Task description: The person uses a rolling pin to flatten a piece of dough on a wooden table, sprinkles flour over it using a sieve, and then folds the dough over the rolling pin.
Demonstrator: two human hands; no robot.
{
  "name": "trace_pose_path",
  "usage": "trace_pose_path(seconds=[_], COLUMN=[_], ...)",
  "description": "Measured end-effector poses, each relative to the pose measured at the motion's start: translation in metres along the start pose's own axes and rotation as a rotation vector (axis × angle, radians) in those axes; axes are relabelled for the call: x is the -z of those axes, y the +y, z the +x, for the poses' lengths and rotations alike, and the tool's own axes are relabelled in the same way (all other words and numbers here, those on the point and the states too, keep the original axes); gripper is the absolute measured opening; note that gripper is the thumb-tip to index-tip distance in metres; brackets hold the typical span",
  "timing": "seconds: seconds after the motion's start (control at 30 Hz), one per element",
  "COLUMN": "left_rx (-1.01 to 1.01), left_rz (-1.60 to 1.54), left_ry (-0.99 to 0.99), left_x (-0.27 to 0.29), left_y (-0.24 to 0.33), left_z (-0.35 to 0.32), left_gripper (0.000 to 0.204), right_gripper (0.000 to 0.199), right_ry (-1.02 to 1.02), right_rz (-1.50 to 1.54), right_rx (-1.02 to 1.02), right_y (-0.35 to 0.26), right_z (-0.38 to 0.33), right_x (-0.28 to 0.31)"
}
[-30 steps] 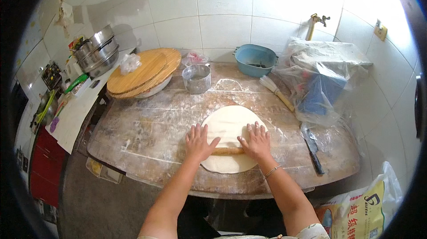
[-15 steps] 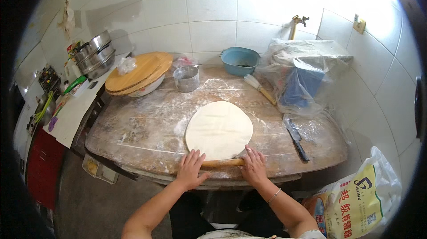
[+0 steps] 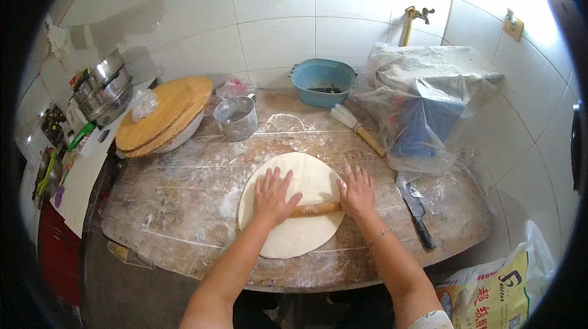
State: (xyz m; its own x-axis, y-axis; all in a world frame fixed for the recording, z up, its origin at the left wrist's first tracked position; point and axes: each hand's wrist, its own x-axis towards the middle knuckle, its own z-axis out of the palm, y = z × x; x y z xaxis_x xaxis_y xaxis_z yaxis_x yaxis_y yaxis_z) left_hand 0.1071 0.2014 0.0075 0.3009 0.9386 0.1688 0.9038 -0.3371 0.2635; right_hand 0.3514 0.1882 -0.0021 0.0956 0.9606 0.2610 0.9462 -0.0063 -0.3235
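Note:
A round, flat sheet of pale dough (image 3: 297, 240) lies on the floured wooden board (image 3: 165, 206). Across its middle rests a wooden rolling pin (image 3: 316, 209), its ends hidden under my palms. My left hand (image 3: 273, 196) presses on the pin's left end, its fingers stretched forward over the dough. At the other end, my right hand (image 3: 358, 193) lies flat with fingers extended, at the dough's right edge. Neither hand wraps round the pin.
Behind the dough stand a metal cup (image 3: 236, 122), a blue basin (image 3: 324, 87) and a brush (image 3: 361, 130). A knife (image 3: 418, 216) lies at right, near a plastic-covered blue object (image 3: 429, 124). Wooden lids (image 3: 162, 115) cover a bowl at left. A flour bag (image 3: 490, 292) stands lower right.
Both hands and the rolling pin have moved forward, from the dough's near edge to its middle. The dough now reaches closer to me. The view has shifted slightly.

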Motion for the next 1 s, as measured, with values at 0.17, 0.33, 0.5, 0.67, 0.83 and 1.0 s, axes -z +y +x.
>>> trace_pose_path(seconds=[0.17,0.33,0.5,0.67,0.83,1.0], left_rx=[0.150,0.217,0.301,0.195,-0.019,-0.128], left_rz=[-0.092,-0.044,-0.039,-0.005,0.045,-0.057], left_ry=[0.176,0.230,-0.012,-0.126,-0.095,-0.205], left_x=[-0.017,-0.024,-0.014,-0.002,-0.003,0.001], left_y=[-0.015,-0.025,-0.006,0.014,0.024,0.022], left_z=[0.067,0.086,0.069,0.011,-0.056,-0.102], left_gripper=[0.066,0.064,0.083,0.083,0.085,0.085], right_gripper=[0.056,0.058,0.070,0.076,0.069,0.048], right_ry=[0.130,0.130,-0.105,-0.174,-0.165,-0.105], right_rz=[0.011,0.017,-0.088,-0.061,-0.012,0.012], right_rx=[-0.085,-0.060,-0.069,0.059,0.176,0.207], right_y=[0.015,0.013,0.010,0.007,0.018,0.005], right_z=[0.063,0.080,0.064,0.012,-0.055,-0.122], right_x=[-0.027,-0.038,-0.023,0.008,0.014,0.042])
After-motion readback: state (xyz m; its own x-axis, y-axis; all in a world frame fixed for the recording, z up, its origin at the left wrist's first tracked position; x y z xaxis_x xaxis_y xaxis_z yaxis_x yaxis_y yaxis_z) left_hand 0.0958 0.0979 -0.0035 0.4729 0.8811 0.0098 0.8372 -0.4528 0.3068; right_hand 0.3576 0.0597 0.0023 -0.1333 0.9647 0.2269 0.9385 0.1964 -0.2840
